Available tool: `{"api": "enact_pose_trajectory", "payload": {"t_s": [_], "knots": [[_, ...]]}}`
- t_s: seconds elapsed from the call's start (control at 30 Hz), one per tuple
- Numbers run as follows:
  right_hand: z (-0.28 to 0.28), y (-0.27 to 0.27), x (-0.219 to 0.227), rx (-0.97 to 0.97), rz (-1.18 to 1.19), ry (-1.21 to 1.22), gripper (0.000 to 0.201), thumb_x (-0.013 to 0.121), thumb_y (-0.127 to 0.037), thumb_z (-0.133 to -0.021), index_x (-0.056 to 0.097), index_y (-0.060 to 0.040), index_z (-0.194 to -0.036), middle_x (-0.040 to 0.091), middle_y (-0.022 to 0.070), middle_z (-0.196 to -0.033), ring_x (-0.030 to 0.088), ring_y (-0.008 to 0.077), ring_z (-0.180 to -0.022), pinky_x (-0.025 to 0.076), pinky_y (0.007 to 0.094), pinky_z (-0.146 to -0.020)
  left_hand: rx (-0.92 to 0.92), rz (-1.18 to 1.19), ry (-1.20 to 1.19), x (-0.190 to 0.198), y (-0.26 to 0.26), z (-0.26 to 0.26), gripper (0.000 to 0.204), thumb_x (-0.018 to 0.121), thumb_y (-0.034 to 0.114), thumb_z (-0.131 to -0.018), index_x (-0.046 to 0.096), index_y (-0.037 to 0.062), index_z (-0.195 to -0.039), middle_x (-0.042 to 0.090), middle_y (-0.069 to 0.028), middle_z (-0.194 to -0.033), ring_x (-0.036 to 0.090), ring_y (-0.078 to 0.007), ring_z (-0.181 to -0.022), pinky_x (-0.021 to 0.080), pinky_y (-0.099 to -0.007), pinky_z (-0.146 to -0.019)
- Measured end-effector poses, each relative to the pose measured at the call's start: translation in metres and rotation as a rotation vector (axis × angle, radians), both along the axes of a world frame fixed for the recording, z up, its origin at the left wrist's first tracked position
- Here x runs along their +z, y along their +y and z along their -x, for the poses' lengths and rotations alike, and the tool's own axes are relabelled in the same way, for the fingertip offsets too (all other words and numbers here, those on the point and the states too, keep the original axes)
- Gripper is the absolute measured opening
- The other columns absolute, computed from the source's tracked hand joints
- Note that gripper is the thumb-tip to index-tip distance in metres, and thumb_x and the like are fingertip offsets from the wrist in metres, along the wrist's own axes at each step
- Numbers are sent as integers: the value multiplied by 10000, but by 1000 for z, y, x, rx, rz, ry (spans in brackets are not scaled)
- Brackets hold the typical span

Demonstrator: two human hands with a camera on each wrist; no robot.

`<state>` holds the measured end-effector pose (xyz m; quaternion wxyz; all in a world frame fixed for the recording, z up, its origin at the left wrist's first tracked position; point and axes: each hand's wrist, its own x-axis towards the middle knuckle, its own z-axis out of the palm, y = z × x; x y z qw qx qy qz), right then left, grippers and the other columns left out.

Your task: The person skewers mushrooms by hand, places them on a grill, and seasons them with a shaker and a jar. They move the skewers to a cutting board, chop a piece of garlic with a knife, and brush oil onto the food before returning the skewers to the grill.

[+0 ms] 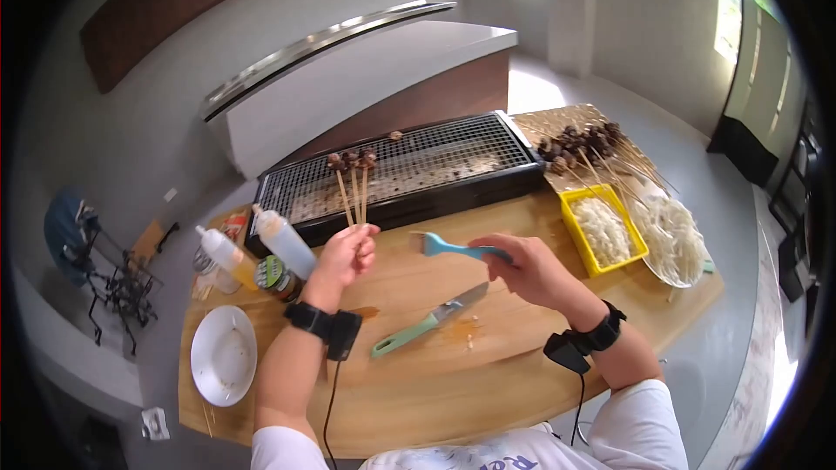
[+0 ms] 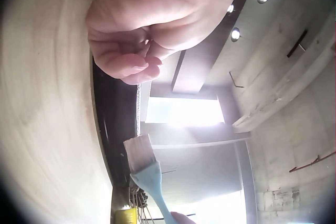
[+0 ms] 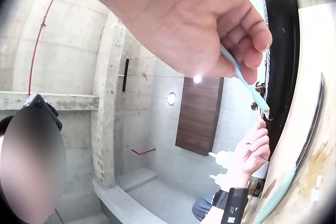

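My left hand (image 1: 347, 254) pinches the lower ends of several wooden skewers (image 1: 354, 198). The dark meat pieces (image 1: 352, 160) at their tips lie over the wire grate of the grill (image 1: 418, 152). In my right hand (image 1: 529, 268) is the handle of a light-blue basting brush (image 1: 453, 247), its bristles pointing left toward the skewers. The left wrist view shows the pale, flat bristle head (image 2: 140, 152) up close. Between my hands on the wooden table lies a knife (image 1: 431, 319) with a light-green handle and its blade toward the upper right.
Two squeeze bottles (image 1: 286, 242) and a green-lidded jar (image 1: 277, 278) stand at left, above a white bowl (image 1: 224, 357). On the right are a yellow basket (image 1: 640, 248) of pale shreds, a plate of more shreds (image 1: 672, 239) and a board with meat skewers (image 1: 582, 146).
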<state>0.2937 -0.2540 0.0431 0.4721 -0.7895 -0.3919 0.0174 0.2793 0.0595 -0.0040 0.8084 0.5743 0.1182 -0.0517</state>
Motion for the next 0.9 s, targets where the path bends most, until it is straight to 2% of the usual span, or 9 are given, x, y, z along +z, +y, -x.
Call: {"api": "enact_pose_trajectory", "payload": {"t_s": [0.17,0.23,0.3,0.37,0.43,0.53,0.57,0.63,0.9], "knots": [[-2,0,-2,139,71,-11,210,502,-91,-870,585,-86,-1062,583,65,-621,533,146,-487,449,266,-494,0,0,-26,16,3,35,203,406,248,-951,479,58,-938,371,23,-536,355,-80,-387,268,-213,-327],[-6,1,-5,158,99,-37,208,502,-99,-868,599,-95,-1051,569,44,-604,527,120,-478,441,252,-468,-42,38,-24,14,3,43,212,404,255,-953,478,56,-957,374,23,-543,349,-78,-385,265,-212,-322],[-11,2,-1,67,219,292,206,502,-98,-865,613,-90,-1038,546,14,-585,514,81,-464,423,225,-430,-12,38,-18,10,4,47,222,400,254,-955,477,49,-996,370,25,-548,344,-70,-386,256,-205,-319],[-15,0,5,31,131,445,191,506,-105,-875,616,-56,-1024,533,-10,-582,485,41,-440,389,182,-400,-74,76,21,9,7,48,238,400,259,-956,476,46,-1028,365,26,-551,333,-61,-386,252,-198,-320],[-13,-8,17,-45,0,395,176,557,-110,-848,621,-47,-1000,547,14,-597,496,63,-456,391,214,-396,-78,79,16,8,8,52,242,395,257,-957,473,45,-1044,359,23,-548,323,-56,-385,246,-194,-321],[0,-40,47,-228,-27,309,147,559,-106,-855,615,-27,-966,533,-7,-580,443,44,-424,358,198,-383,-26,83,-9,5,4,53,240,385,252,-960,464,44,-1051,368,13,-547,312,-61,-371,240,-192,-323],[-3,-58,46,-208,-81,227,138,552,-94,-860,611,-26,-965,533,-7,-571,440,33,-419,356,185,-383,-31,67,-9,4,4,54,240,384,253,-960,464,44,-1047,375,11,-549,313,-63,-362,240,-195,-320],[3,-82,58,-342,-207,273,135,547,-81,-862,610,-23,-966,537,1,-561,456,27,-421,352,170,-380,-4,61,4,1,1,52,235,383,250,-960,470,48,-1044,378,12,-553,317,-63,-359,236,-194,-318],[6,-145,50,-608,-122,187,163,607,-110,-828,615,15,-933,593,38,-576,470,43,-382,347,172,-357,67,34,22,-3,2,55,199,413,245,-949,491,80,-1028,393,15,-573,325,-58,-359,225,-193,-302]]}}
